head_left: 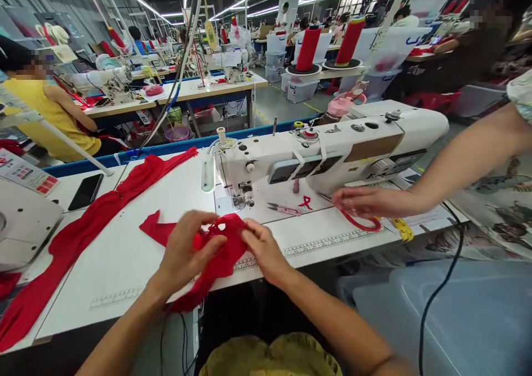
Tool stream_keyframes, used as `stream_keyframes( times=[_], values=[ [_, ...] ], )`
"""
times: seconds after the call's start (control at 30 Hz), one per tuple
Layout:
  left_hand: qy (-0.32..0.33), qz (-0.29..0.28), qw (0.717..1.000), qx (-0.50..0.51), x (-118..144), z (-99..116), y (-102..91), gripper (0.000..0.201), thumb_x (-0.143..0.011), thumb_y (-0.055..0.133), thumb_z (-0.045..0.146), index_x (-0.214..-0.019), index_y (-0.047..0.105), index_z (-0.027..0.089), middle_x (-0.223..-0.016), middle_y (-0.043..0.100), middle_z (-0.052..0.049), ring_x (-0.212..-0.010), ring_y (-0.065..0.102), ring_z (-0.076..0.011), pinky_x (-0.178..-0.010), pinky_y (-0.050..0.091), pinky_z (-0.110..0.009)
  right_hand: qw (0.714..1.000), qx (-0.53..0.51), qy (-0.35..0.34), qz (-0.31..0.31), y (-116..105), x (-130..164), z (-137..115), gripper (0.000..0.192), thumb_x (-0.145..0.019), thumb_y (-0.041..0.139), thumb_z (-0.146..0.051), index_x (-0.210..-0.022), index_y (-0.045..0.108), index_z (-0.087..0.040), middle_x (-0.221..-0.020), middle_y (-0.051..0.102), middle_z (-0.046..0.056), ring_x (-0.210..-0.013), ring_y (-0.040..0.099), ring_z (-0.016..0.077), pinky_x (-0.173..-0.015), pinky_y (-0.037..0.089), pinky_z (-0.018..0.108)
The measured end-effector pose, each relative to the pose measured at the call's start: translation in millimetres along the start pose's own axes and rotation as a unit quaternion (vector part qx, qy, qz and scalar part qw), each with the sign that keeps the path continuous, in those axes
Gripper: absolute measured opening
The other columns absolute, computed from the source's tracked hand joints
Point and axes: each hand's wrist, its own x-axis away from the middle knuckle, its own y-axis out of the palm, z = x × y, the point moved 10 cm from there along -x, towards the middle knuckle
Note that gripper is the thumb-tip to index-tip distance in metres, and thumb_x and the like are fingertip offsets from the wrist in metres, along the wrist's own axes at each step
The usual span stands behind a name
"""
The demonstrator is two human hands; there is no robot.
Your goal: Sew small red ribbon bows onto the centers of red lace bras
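The white counter [112, 273], with ruler markings along its front edge, carries everything here. Toward its back edge stands a white industrial sewing machine [344, 129]. Along the counter's left part, a long, gathered length of red cloth [87, 220] runs slantwise from the back edge to the front left corner.

A smaller, limp piece of red fabric [235, 240] with a ragged-looking opening is held up at the middle of the front edge, just before the needle; one strip trails left over the counter and another droops past the edge. It should be very light, soft and floppy, more apt to stretch or fold than to slip. The opening looks the most delicate part, so firm cloth beside it, pinched at two spread points, would be the better hold.

The left hand [183, 248] is half curled, thumb and forefinger parted about the cloth near the opening. The right hand [266, 248] is nearly closed, thumb and fingertips pinching the opposite margin.

Farther right, a co-worker's hand [361, 201] is over red-handled scissors [366, 226]; blur hides whether it grips them. Thread snips with a pinkish handle [285, 208] lie near a tiny twisted red scrap [306, 202].
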Motion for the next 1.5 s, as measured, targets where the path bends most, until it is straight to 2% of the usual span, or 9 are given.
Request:
stream_keyframes(
  times=[0.1,0.2,0.37,0.53,0.67,0.83,1.33,1.4,1.5],
  values=[
    [0.001,-0.114,0.993,0.042,-14.1,-12.9,23.3,0.055,-0.079,0.075,0.043,-0.129,0.06,0.027,-0.123,0.065,-0.009,-0.115,0.059,-0.0273,-0.096,0.05,-0.038,0.999,-0.026,0.036,0.007,-28.4,4.2,-12.5,0.023,-0.081,0.07,-0.038,-0.074,0.06,-0.019,-0.066,0.056,-0.004,-0.059,0.049,0.0091,-0.056,0.039,0.021],
    [-0.094,-0.251,0.952,0.15,-15.7,-24.8,56.6,0.047,-0.086,0.065,0.048,-0.125,0.064,0.021,-0.096,0.071,-0.007,-0.09,0.066,-0.0225,-0.079,0.053,-0.032,0.997,-0.013,0.064,0.042,-68.1,4.9,-21.1,0.022,-0.078,0.071,-0.039,-0.075,0.061,-0.019,-0.071,0.061,-0.002,-0.066,0.056,0.0123,-0.061,0.043,0.022],
    [-0.199,-0.348,0.899,0.176,-15.3,-40.0,92.1,0.042,-0.083,0.065,0.054,-0.104,0.072,0.018,-0.082,0.07,-0.004,-0.069,0.06,-0.017,-0.061,0.046,-0.027,0.941,0.32,0.017,0.108,-125.2,-0.4,-40.9,0.027,-0.087,0.057,-0.044,-0.087,0.068,-0.019,-0.088,0.07,0.006,-0.087,0.065,0.0228,-0.081,0.05,0.035],
    [-0.171,-0.386,0.887,0.188,-25.1,-40.5,117.3,0.039,-0.084,0.064,0.055,-0.087,0.072,0.017,-0.08,0.068,-0.003,-0.073,0.057,-0.0173,-0.069,0.044,-0.028,0.843,0.515,-0.144,0.064,-88.4,6.1,-66.1,0.035,-0.095,0.053,-0.039,-0.124,0.063,-0.022,-0.128,0.064,0.011,-0.123,0.055,0.0264,-0.108,0.036,0.044],
    [-0.17,-0.394,0.857,0.286,-27.0,-23.7,119.8,0.038,-0.083,0.069,0.052,-0.098,0.07,0.017,-0.095,0.07,-0.006,-0.089,0.062,-0.02,-0.082,0.046,-0.03,0.881,0.454,-0.087,-0.099,-57.8,-3.5,-41.7,0.028,-0.091,0.059,-0.041,-0.11,0.068,-0.022,-0.107,0.07,0.006,-0.101,0.063,0.0213,-0.088,0.048,0.034],
    [-0.225,-0.395,0.85,0.267,-22.9,-28.1,120.1,0.034,-0.076,0.078,0.047,-0.085,0.067,0.016,-0.08,0.068,-0.002,-0.07,0.059,-0.0147,-0.065,0.043,-0.025,0.953,0.276,0.046,-0.12,-75.7,-15.0,-26.4,0.029,-0.083,0.066,-0.046,-0.084,0.064,-0.018,-0.07,0.059,-0.003,-0.062,0.051,0.0108,-0.056,0.037,0.022],
    [-0.322,-0.306,0.806,0.391,-26.2,-37.3,140.1,0.031,-0.07,0.084,0.036,-0.082,0.065,0.015,-0.07,0.065,0.0,-0.059,0.058,-0.0102,-0.057,0.043,-0.021,0.952,0.28,0.07,-0.103,-83.2,-20.5,-19.8,0.013,-0.076,0.064,-0.032,-0.076,0.063,-0.019,-0.063,0.051,-0.007,-0.058,0.042,0.009,-0.054,0.028,0.022],
    [-0.298,-0.31,0.826,0.365,-27.3,-35.7,139.4,0.031,-0.071,0.082,0.038,-0.082,0.063,0.016,-0.071,0.063,0.001,-0.06,0.057,-0.0111,-0.058,0.043,-0.022,0.952,0.284,0.065,-0.094,-83.1,-20.3,-21.8,0.011,-0.077,0.061,-0.029,-0.074,0.061,-0.019,-0.063,0.051,-0.006,-0.058,0.042,0.0096,-0.054,0.029,0.023],
    [-0.173,-0.243,0.923,0.241,-40.4,-27.2,123.6,0.024,-0.077,0.075,0.037,-0.078,0.061,0.018,-0.071,0.059,0.001,-0.064,0.054,-0.0133,-0.061,0.041,-0.025,0.929,0.369,0.006,-0.033,-83.0,-11.5,-37.8,0.006,-0.078,0.06,-0.024,-0.074,0.062,-0.02,-0.066,0.055,-0.004,-0.063,0.047,0.0123,-0.06,0.032,0.025]
  ],
)
